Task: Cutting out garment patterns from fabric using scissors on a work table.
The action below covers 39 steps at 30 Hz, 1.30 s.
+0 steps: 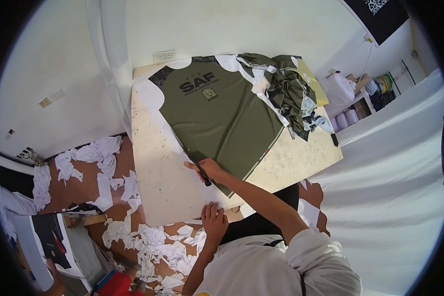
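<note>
A dark olive green fabric panel [217,123], shaped like a shirt front with dark lettering and a small emblem, lies spread on a pale wooden table [160,197]. White margins border parts of its edge. My right hand [209,170] is closed round scissors with dark handles [203,176], at the panel's lower left edge. Their blades point up along that edge and are hard to make out. Nearer to me, my left hand [214,219] rests at the table's front edge, fingers laid over the wood and apart from the fabric, with nothing seen in it.
Crumpled olive and camouflage fabric [291,93] is heaped at the table's far right, by a yellow piece [313,81]. White scraps [158,246] litter the floor on the left. A box [59,241] stands lower left, near another person's hand [55,276]. White curtain [394,182] hangs right.
</note>
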Tool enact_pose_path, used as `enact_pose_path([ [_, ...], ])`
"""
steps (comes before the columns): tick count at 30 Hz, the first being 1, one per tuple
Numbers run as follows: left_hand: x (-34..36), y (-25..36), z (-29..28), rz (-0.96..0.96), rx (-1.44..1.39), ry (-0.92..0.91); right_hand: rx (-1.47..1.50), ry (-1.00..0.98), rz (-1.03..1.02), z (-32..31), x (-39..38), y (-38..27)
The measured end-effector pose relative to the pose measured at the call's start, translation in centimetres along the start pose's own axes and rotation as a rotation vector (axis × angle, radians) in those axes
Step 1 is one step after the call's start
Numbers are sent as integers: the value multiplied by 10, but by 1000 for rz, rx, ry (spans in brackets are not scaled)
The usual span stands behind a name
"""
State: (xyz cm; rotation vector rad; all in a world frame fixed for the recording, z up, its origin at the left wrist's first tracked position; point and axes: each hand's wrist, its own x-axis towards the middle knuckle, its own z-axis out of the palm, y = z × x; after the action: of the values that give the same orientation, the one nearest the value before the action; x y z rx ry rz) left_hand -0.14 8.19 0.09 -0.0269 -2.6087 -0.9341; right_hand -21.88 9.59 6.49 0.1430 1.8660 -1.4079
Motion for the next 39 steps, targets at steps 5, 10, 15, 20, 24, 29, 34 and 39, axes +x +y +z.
enact_pose_path([
  [5,2,2,0,27,-35,-7,-10,3,44,-4,24,-13],
  [10,4,-2,-3,27,-55,-26,-85,49,33,-4,36,-23],
  [15,5,-3,-4,39,-50,-25,-14,-13,60,0,57,-41],
  [20,4,-4,-5,34,-43,-39,-51,-39,-24,-3,76,-48],
  [24,5,-2,-4,40,-66,-23,-61,-25,-26,-6,90,-49],
  [29,4,-6,-1,68,-32,-12,-406,58,-118,-4,74,-62],
  [34,13,-13,-17,-69,-142,-118,-742,405,-509,-3,-9,13],
  [39,43,-15,-34,95,233,-153,-727,538,-323,-81,-109,107],
])
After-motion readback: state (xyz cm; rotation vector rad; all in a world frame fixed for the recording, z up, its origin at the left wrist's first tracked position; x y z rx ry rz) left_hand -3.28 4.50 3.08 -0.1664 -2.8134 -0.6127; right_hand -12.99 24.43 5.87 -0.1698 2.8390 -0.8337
